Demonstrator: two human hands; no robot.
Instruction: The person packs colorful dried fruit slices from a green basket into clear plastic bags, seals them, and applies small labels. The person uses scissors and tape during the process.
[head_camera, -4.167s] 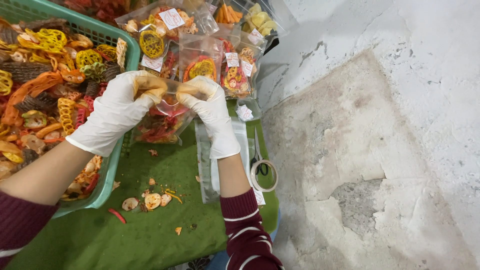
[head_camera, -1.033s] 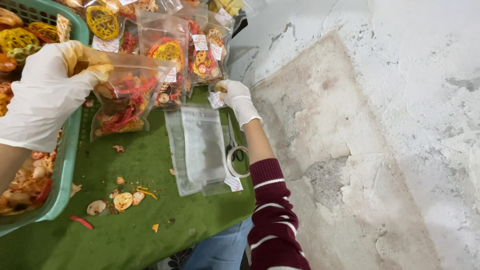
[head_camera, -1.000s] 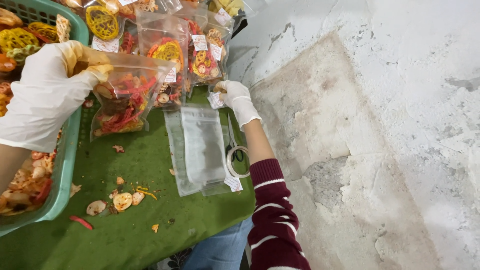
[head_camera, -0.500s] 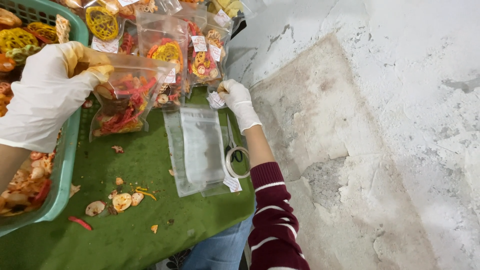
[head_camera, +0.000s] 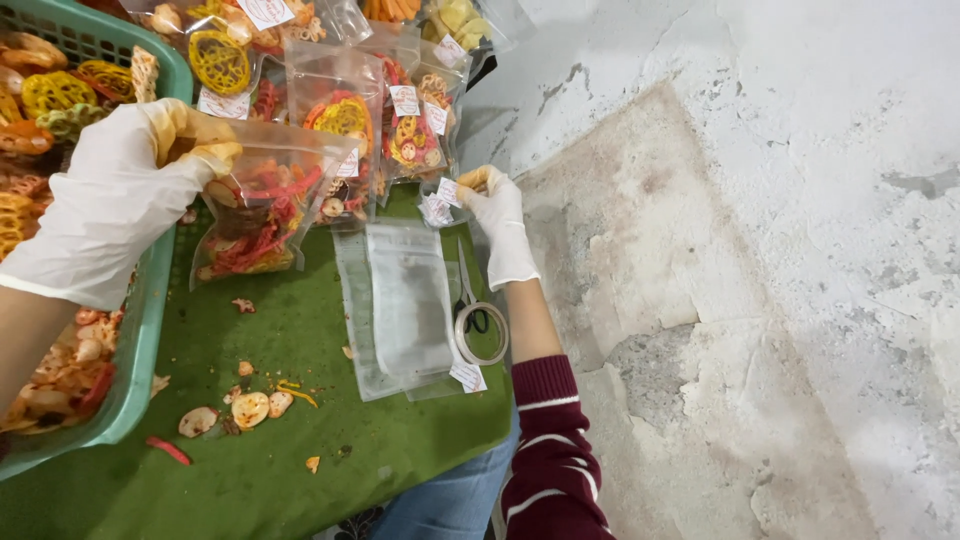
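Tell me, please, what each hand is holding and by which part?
The left hand holds a clear snack-filled bag by its open top. The right hand pinches a small white label by its edge.

Head camera looks steeply down, close above green mat (head_camera: 300, 440).

Clear plastic pouch of red and orange snack pieces (head_camera: 262, 215)
Tilted, lifted above the green mat; small white paper labels (head_camera: 437, 205) lie just right of it.

Glossy clear plastic pouch (head_camera: 265, 205), matt green cloth (head_camera: 300, 470), rough concrete floor (head_camera: 780, 250), seemingly latex-gloved left hand (head_camera: 120, 195).
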